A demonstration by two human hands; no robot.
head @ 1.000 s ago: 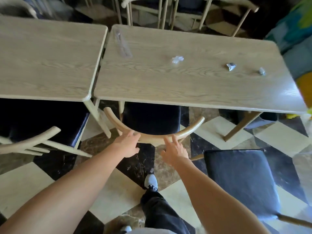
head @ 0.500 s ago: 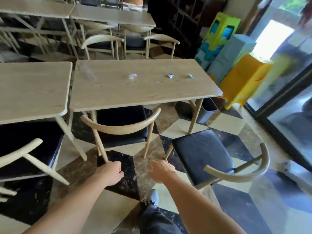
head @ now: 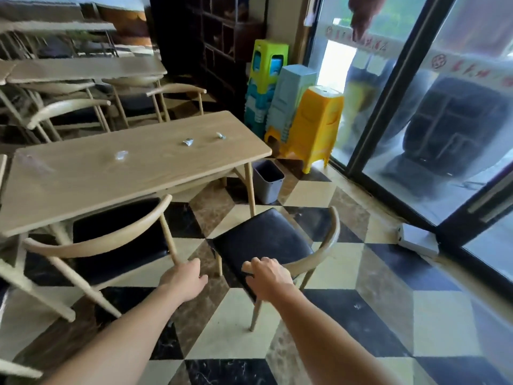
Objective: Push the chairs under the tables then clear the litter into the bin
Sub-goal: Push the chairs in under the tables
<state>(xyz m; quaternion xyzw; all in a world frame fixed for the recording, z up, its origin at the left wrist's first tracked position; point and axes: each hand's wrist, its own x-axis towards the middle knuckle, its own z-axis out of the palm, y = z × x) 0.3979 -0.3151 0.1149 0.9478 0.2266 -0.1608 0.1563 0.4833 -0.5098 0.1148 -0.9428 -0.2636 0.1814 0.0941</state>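
The black-seated chair with the curved pale-wood backrest stands out on the checkered floor, right of and apart from the long pale-wood table. Your right hand rests at the seat's near edge, fingers curled down onto it. Your left hand hangs just left of the seat, fingers loosely curled, holding nothing. A second black-seated chair sits partly under the table. Three crumpled scraps of litter lie on top; a grey bin stands by the far right leg.
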